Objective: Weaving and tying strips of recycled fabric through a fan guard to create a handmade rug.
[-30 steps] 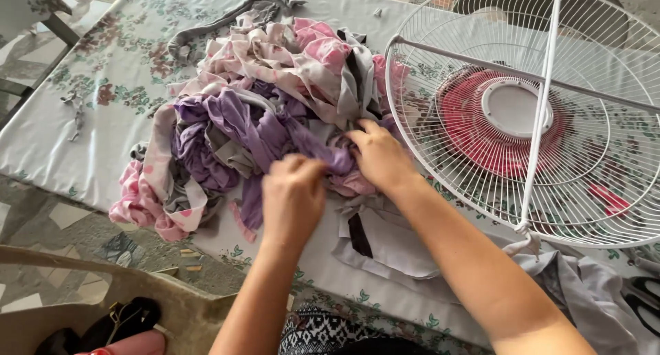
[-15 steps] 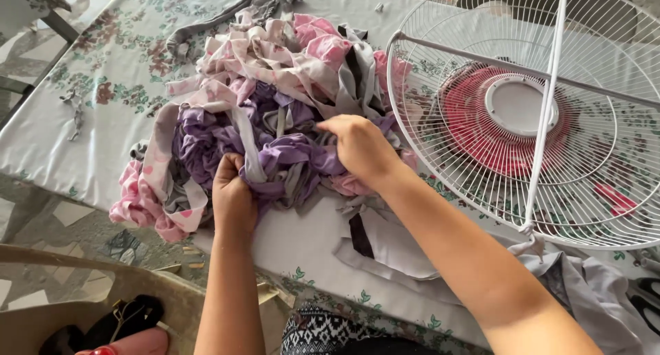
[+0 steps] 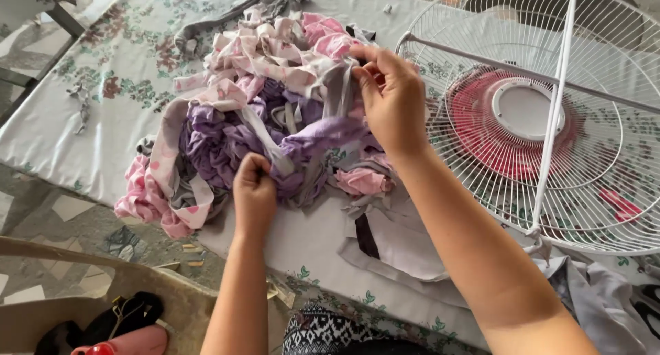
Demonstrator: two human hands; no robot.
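Pile of fabric strips point(image 3: 261, 121) sits mid-table point(image 3: 103, 73), next to the fan guard point(image 3: 550, 121). Left hand point(image 3: 254, 193) clenched on purple bits, right hand point(image 3: 392, 97) pinching a grey strip up, prob. to untangle it.

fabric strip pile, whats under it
The fabric strip pile lies on a floral tablecloth, visible around its edges. The left hand and right hand grip strips. Whatever lies beneath the heap's middle is covered.
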